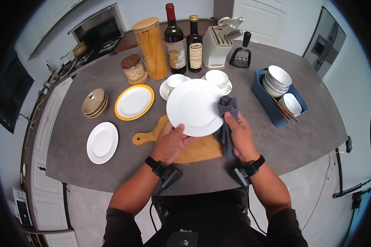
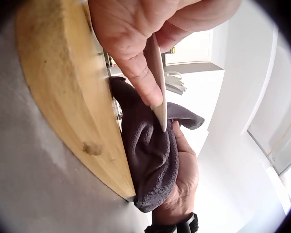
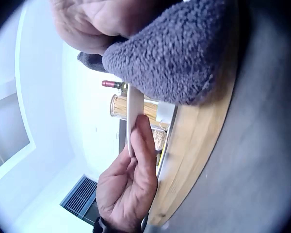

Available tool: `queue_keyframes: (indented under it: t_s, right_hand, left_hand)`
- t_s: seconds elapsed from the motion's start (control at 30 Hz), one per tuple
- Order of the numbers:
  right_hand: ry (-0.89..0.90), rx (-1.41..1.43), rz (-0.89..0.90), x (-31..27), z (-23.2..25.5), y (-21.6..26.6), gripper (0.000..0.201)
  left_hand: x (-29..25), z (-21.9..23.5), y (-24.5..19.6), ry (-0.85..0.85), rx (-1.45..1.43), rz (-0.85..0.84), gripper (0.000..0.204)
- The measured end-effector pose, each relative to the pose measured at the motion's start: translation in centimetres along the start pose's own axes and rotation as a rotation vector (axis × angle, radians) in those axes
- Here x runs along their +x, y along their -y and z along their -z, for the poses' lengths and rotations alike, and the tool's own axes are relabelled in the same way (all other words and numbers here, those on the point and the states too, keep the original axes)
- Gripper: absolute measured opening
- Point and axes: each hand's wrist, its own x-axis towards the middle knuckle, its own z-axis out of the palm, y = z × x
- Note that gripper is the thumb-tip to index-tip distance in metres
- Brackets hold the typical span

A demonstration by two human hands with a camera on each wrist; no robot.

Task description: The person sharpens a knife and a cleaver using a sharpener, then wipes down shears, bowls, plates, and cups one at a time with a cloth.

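A round white plate is held up over the wooden cutting board, tilted toward the head camera. My left hand grips its lower left edge, thumb on the face and fingers beneath. At the plate's right edge, my right hand holds a dark grey cloth, thumb on top. The cloth wraps over the rim and hangs toward the board. In the left wrist view the plate appears edge-on, with the cloth around its far side. The right wrist view shows the left fingers under the plate.
Left lie a small white plate, a yellow-rimmed plate and stacked brown bowls. Behind stand two cups, a pasta jar, bottles and a knife block. A blue bin with bowls and chopsticks stands right.
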Motion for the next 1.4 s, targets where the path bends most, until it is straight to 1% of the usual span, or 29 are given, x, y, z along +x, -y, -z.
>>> queue_keyframes:
  t_s: [0.07,0.1,0.2,0.27,0.3,0.33,0.37,0.4,0.47,0.5,0.57,0.6,0.67,0.7,0.73,0.8,0.83,0.97,1.03,1.07,1.13,1.17,1.2,1.27,1.3,1.33,1.37,1.4]
  right_hand:
    - [0.043,0.064,-0.016,-1.0,-1.2,-0.8,0.031]
    - [0.031,0.091,0.004,-1.3,-2.0,-1.1,0.029]
    - [0.01,0.164,0.004,-0.9,-1.9,-0.8,0.029]
    - [-0.037,0.167,0.026,-0.2,-1.4,-0.5,0.03]
    - [-0.046,0.17,0.022,0.2,-0.8,-0.4,0.029]
    - [-0.054,0.172,0.017,0.5,-0.1,-0.3,0.028]
    - [-0.057,0.119,0.034,0.7,0.5,-0.4,0.035]
    - [-0.061,0.116,0.034,0.6,1.0,-0.5,0.035]
    - [-0.035,0.07,0.028,0.5,1.3,-0.8,0.04]
    - [-0.024,0.069,0.021,0.4,1.3,-0.9,0.04]
    - [-0.09,0.292,-0.07,0.3,0.2,-1.0,0.038]
    - [-0.08,0.333,-0.067,-0.1,-0.6,-0.8,0.047]
    - [-0.024,0.403,-0.094,-0.3,-1.3,-0.3,0.055]
    - [-0.005,0.374,-0.112,-0.7,-1.6,0.1,0.063]
    - [0.001,0.373,-0.114,-0.8,-1.6,-0.1,0.063]
    - [0.066,0.432,-0.159,-1.0,-1.2,-0.6,0.063]
    - [0.142,0.459,-0.164,-0.8,-1.2,-0.8,0.064]
    - [0.202,0.406,-0.181,-1.7,-0.8,-1.5,0.065]
    - [0.184,0.46,-0.278,-1.7,-0.9,-2.0,0.063]
    - [0.209,0.464,-0.298,-1.8,-1.0,-2.2,0.063]
    - [0.188,0.508,-0.295,-2.2,-0.7,-2.3,0.06]
    - [0.121,0.398,-0.269,-1.9,-0.4,-2.6,0.06]
    - [0.14,0.398,-0.284,-2.0,-0.3,-2.6,0.06]
    - [0.091,0.381,-0.183,-2.4,-0.6,-1.7,0.058]
    - [0.081,0.445,-0.168,-2.2,-0.1,-1.9,0.057]
    - [0.093,0.448,-0.177,-2.0,0.2,-1.6,0.057]
    - [0.061,0.479,-0.153,-1.9,0.5,-1.2,0.057]
    - [0.025,0.509,-0.128,-1.9,0.6,-0.8,0.057]
  left_hand:
    - [-0.1,0.0,0.1,-0.031,0.025,-0.052,0.045]
    - [-0.2,-0.2,0.1,-0.027,0.029,-0.047,0.045]
    - [-0.6,-1.1,-0.3,0.011,0.079,-0.082,0.05]
    - [-1.0,-1.1,-0.6,0.109,0.158,0.066,0.048]
    - [-1.0,-1.2,-0.9,0.116,0.157,0.07,0.048]
    - [-0.9,-1.6,-1.3,0.029,0.147,0.053,0.044]
    - [-0.8,-1.7,-1.5,-0.06,0.136,0.037,0.041]
    - [-0.7,-1.2,-1.5,-0.058,0.132,0.04,0.041]
    - [-0.6,0.0,-1.4,-0.096,0.299,-0.047,0.045]
    - [-0.6,0.2,-1.1,-0.106,0.298,-0.054,0.045]
    - [-0.5,0.0,-0.5,-0.164,0.291,-0.087,0.046]
    - [-0.6,-0.1,-0.5,-0.182,0.296,-0.102,0.046]
    - [-0.7,-0.4,-0.3,-0.132,0.24,-0.062,0.047]
    - [-0.8,-0.4,-0.4,-0.075,0.224,-0.025,0.048]
    - [-0.8,-0.6,-0.3,-0.079,0.224,-0.029,0.048]
    - [-0.9,-1.3,0.0,-0.052,0.221,0.083,0.049]
    - [-1.0,-1.9,0.3,-0.053,0.208,0.075,0.05]
    - [-1.1,-2.1,0.3,-0.051,0.234,0.05,0.051]
    - [-1.4,-1.9,-0.2,-0.09,0.225,0.005,0.046]
    - [-1.4,-1.4,-0.4,-0.116,0.23,-0.012,0.046]
    - [-1.1,-0.3,-0.5,-0.193,0.298,-0.093,0.047]
    - [-1.1,-0.1,-0.9,-0.217,0.314,-0.138,0.045]
    - [-1.2,0.0,-1.2,-0.238,0.316,-0.151,0.045]
    - [-1.2,0.1,-1.7,-0.298,0.313,-0.161,0.045]
    - [-1.3,0.1,-1.8,-0.311,0.316,-0.172,0.045]
    - [-1.3,0.2,-1.9,-0.303,0.351,-0.121,0.046]
    - [-1.3,0.3,-1.8,-0.295,0.386,-0.066,0.047]
    - [-1.3,0.3,-1.7,-0.303,0.388,-0.07,0.047]
